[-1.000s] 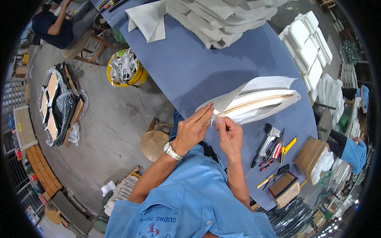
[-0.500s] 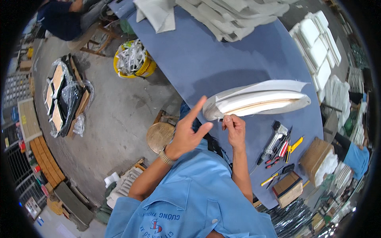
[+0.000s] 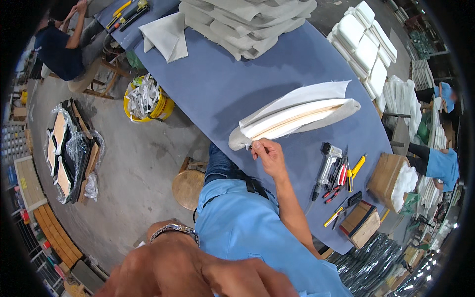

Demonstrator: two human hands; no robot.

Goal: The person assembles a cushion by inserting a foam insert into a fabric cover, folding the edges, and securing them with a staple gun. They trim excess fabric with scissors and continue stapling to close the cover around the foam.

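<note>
A curved padded piece (image 3: 292,119) lies on the blue-grey table, with white padding, a thin wooden strip along its side and pale grey fabric opened out around it. My right hand (image 3: 269,156) is closed, thumb and finger pinching the fabric at the piece's near left end. Raised close to the camera at the lower edge is my left hand (image 3: 183,270), large and blurred, with a metal watch band at its wrist. Its fingers bend out of clear sight, and nothing shows in it. Right of the piece lie a staple gun (image 3: 328,171), red-handled pliers (image 3: 341,177) and a yellow-handled tool (image 3: 357,168).
A fabric stack (image 3: 247,29) covers the table's far end. A yellow bucket (image 3: 166,106) of scraps and a round stool (image 3: 188,189) stand left. Near the right edge are a yellow cutter (image 3: 334,217) and a small box (image 3: 359,225). Co-workers sit far left and stand right.
My left hand has left the area beside the padded piece and come up close to the camera. The view has shifted; my right hand still pinches the fabric end.
</note>
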